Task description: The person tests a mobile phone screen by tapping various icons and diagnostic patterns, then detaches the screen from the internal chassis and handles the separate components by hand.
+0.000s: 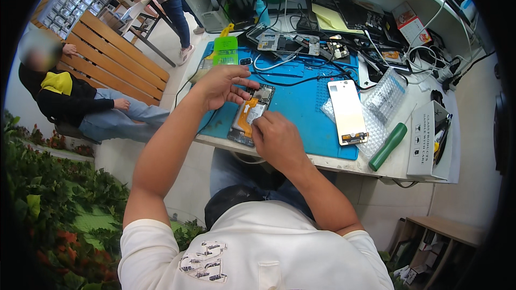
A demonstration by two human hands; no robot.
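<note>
Phone (262, 110), innards bared, is what I've got front & center in head view — flat on blue mat (314, 134), near the tabletop's (396, 167) front edge, between both hands. Orange flex cable (246, 116) w/ white arrow runs down it. L hand (222, 87) is open, palm partly showing, fingers loosely bent over phone's top end; can't tell from my end if they touch. R hand (278, 136) has fingers curled in at phone's R side — can't tell if it's pinching anything. To the R, well apart from phone: pale display panel (345, 108), partly over bubble wrap (388, 95), then green handle (388, 147) & white box (423, 142). Misc. parts & cables (438, 64) crowd the back.
</note>
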